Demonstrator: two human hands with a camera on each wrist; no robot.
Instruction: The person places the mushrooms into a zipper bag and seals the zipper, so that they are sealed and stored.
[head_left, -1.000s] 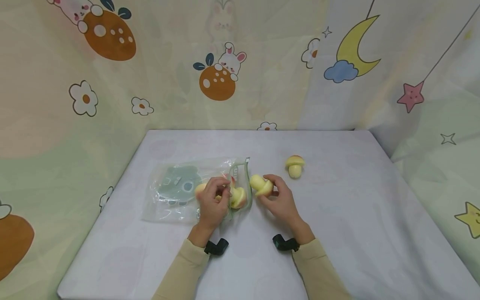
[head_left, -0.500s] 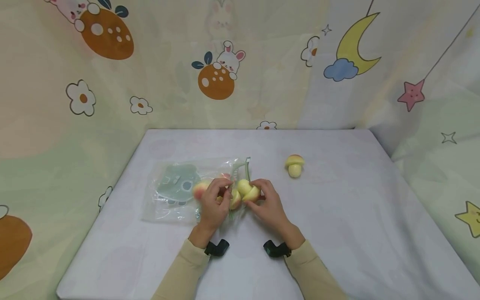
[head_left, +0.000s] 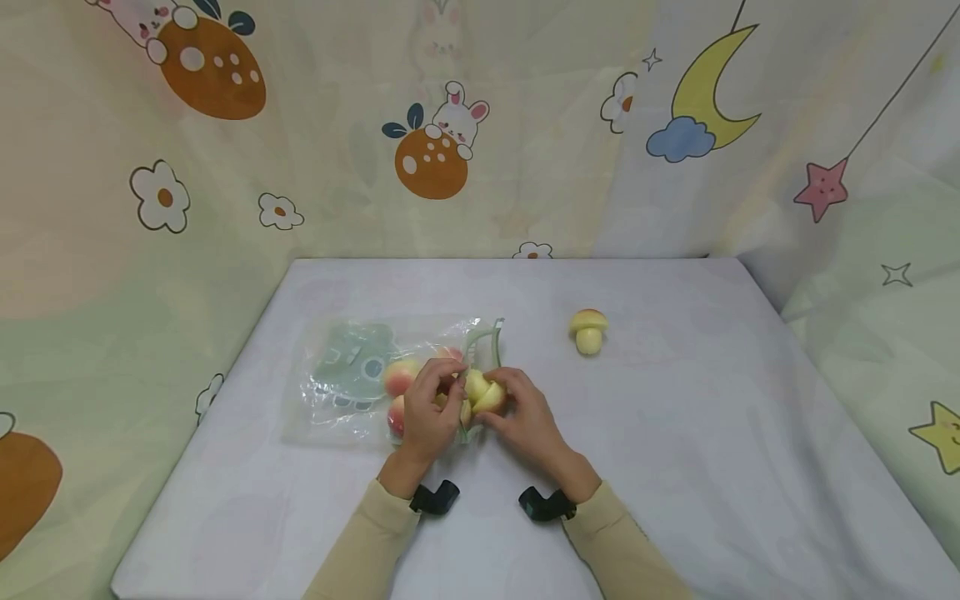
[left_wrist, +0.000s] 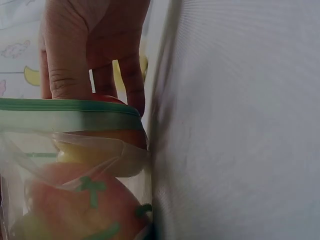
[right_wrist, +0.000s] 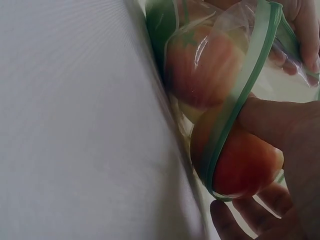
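Observation:
A clear zip bag (head_left: 360, 367) with a green print and green zip edge lies on the table, mouth to the right. My left hand (head_left: 429, 412) pinches the upper side of its mouth. Several toy mushrooms (head_left: 401, 377) with red-and-yellow caps and pale stems lie inside, partly covered by that hand. My right hand (head_left: 531, 423) holds another toy mushroom (head_left: 491, 398) at the opening, stem toward the left. In the right wrist view, the red cap of the held mushroom (right_wrist: 250, 162) sits within the green zip rim (right_wrist: 227, 130), thumb on top and fingers below.
One more toy mushroom (head_left: 588, 332) stands on the white-covered table (head_left: 675, 433), behind and right of my right hand. A cartoon-printed cloth (head_left: 555, 125) hangs behind the table and along both sides.
My right hand has moved left with the toy mushroom, from beside the bag to its mouth. The left hand stays at the bag's edge, and more red caps show inside.

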